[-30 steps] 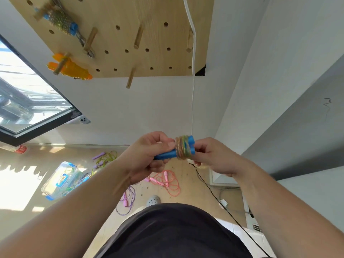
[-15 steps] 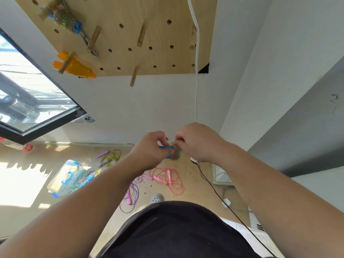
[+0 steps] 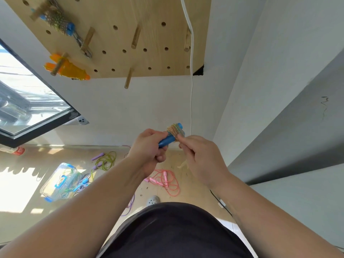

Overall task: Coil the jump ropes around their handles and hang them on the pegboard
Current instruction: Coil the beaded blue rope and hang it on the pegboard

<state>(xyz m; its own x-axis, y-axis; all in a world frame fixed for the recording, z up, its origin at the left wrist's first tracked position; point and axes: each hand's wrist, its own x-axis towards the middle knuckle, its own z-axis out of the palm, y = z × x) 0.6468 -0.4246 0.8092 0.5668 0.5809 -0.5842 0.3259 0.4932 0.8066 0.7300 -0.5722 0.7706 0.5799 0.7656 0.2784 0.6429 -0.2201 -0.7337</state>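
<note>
While left hand (image 3: 150, 146) grips blue handles (image 3: 165, 142), right hand (image 3: 201, 161) pinches rope (image 3: 174, 130); two hung ropes (image 3: 55, 21) on pegboard (image 3: 158, 8).

Window (image 3: 28, 101), black-framed, at left. White cable (image 3: 191, 71), running down wall (image 3: 139, 108). Clear plastic box (image 3: 61, 180) with blue latches, on floor (image 3: 28, 226). Bottle (image 3: 14, 150) with red label, lying below window. Grey perforated shoe (image 3: 153, 200), on floor. Black cord (image 3: 219, 200), across floor at right.

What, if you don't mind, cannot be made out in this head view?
Head view:
Blue handles: lower ends hidden inside the left hand.
Rope tail: blurred, partly behind the right hand.
Pegboard: top cut off by the frame edge.
Clear box: contents too small to tell.
</note>
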